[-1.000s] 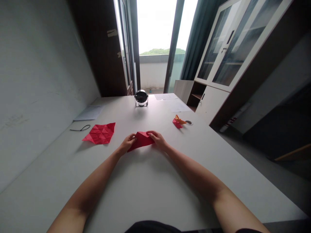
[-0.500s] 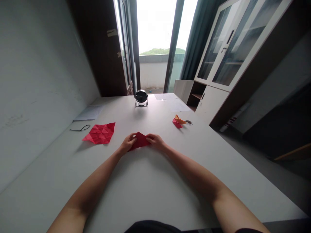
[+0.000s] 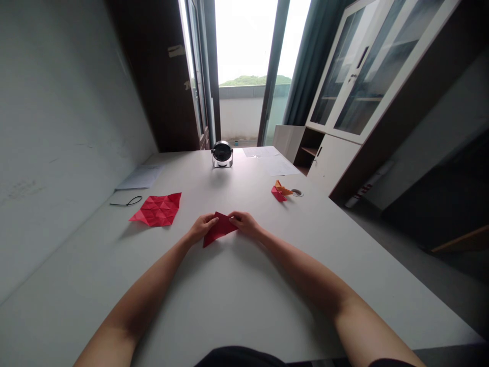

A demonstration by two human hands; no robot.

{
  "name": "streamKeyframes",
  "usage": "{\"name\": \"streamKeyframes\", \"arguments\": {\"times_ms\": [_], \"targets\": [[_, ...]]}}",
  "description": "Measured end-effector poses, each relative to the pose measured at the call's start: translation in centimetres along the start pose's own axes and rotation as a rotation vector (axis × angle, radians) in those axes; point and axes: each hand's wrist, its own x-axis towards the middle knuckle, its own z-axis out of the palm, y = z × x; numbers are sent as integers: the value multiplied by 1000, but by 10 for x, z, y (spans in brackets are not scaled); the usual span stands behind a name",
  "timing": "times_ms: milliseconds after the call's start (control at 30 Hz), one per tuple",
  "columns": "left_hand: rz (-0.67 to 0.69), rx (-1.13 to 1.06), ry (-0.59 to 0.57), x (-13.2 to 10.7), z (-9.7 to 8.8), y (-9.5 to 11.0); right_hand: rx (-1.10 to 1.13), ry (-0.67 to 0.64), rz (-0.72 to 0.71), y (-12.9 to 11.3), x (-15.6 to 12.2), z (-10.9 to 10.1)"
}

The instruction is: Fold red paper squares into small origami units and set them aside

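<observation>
A folded piece of red paper (image 3: pixel 219 229) is held up between my two hands, its lower left corner hanging down near the tabletop. My left hand (image 3: pixel 200 227) pinches its left side, thumb on the near face. On the opposite side, my right hand (image 3: pixel 244 223) grips the upper right edge; some of its fingertips are hidden behind the paper. To the left lies a creased, opened-out sheet of red paper (image 3: pixel 157 210). Over on the right, folded orange paper (image 3: pixel 281 187) rests with a folded pink-red paper piece (image 3: pixel 278 194), touching it.
A small round fan-like device (image 3: pixel 222 154) stands at the back of the white table (image 3: pixel 244 295). A black cord (image 3: pixel 126 203) and paper sheets (image 3: pixel 141 177) lie by the left wall. A cable hole (image 3: pixel 297 193) sits beside the folded papers. More sheets (image 3: pixel 282 167) lie back right.
The red paper has tilted, and its lower left corner now points further down. My left hand has shifted slightly, with its thumb higher on the paper. The right hand has barely moved.
</observation>
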Motion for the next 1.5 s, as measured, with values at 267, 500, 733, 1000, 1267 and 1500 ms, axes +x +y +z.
{"name": "streamKeyframes", "arguments": {"times_ms": [267,500,733,1000,1267,1500], "targets": [[7,9,-15,0,0,-1,-25,-14,9,-2,0,0],[20,24,-8,0,1,-2,-49,-41,-16,-3,-2,-2],[45,111,-11,-2,1,2,-62,-81,-35,-8,-4,-5],[59,144,-1,-1,2,5,-96,-108,-45,-9,-3,-5],[84,197,36,0,0,-2,-149,-101,-35,-5,-2,-2],[117,261,73,2,-3,-4,-138,-96,-46,-7,-3,-4]]}}
